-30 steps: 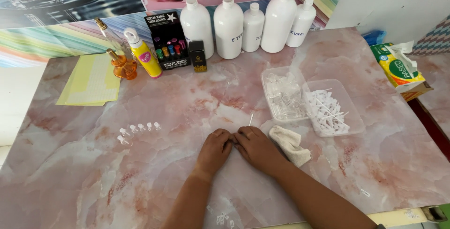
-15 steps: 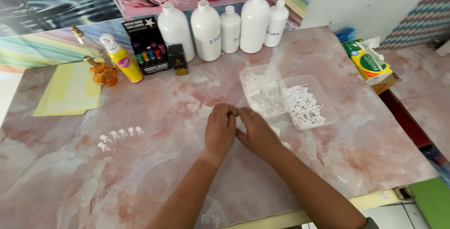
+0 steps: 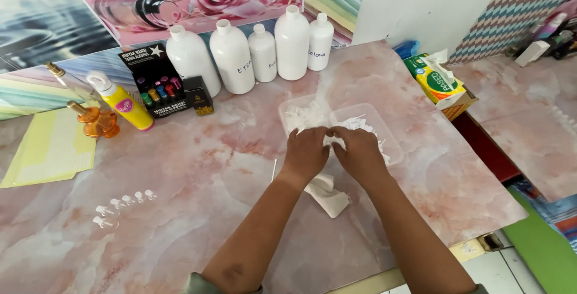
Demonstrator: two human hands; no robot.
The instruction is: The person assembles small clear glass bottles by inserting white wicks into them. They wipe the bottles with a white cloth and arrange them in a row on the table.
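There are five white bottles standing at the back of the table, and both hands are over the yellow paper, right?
Not quite. The five white bottles are right, but in the head view both hands, left hand and right hand, are over the clear plastic trays, not the yellow paper.

Both yr forearms extended fwd, converging. Left hand [image 3: 305, 153] and right hand [image 3: 359, 153] palms down, fingers curled, fingertips nearly meeting. Grip contents not discernible.

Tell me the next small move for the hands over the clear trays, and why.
Probably lift one small white piece clear of the tray. Both the left hand and the right hand meet fingertip to fingertip over the clear plastic tray of white pieces, seemingly pinching something tiny; what they hold is too small to tell.
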